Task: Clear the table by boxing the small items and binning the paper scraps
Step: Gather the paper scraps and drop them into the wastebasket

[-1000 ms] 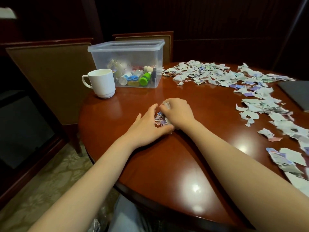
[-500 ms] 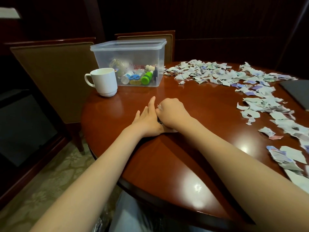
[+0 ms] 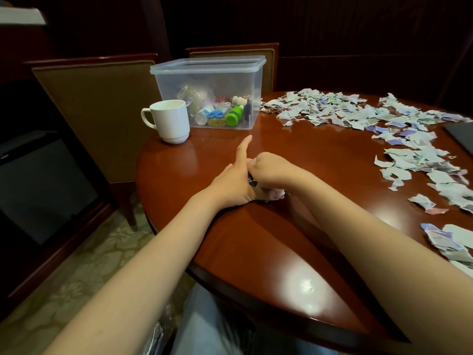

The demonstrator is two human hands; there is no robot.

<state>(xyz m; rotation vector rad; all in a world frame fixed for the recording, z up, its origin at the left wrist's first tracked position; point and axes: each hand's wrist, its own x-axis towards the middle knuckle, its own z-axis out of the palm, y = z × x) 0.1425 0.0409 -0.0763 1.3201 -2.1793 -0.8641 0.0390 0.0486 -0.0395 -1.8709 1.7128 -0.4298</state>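
Paper scraps (image 3: 320,108) sprawl, too many to count, right of the one clear box (image 3: 204,70). A small bunch (image 3: 252,181) sits before it, mostly hidden between two hands: left hand (image 3: 234,184) flat and pressing, right hand (image 3: 271,170) curled round it. One white mug (image 3: 170,121) stands left of the box, whose small items (image 3: 222,115) blur together.

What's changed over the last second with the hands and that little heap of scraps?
The left hand has tipped onto its edge, fingers straight; the right hand has curled its grip round the small heap of torn printed paper scraps, pressing it against the left palm, so the heap is mostly hidden. The clear plastic box, white ceramic mug and the spread of loose torn scraps on the right stayed put.
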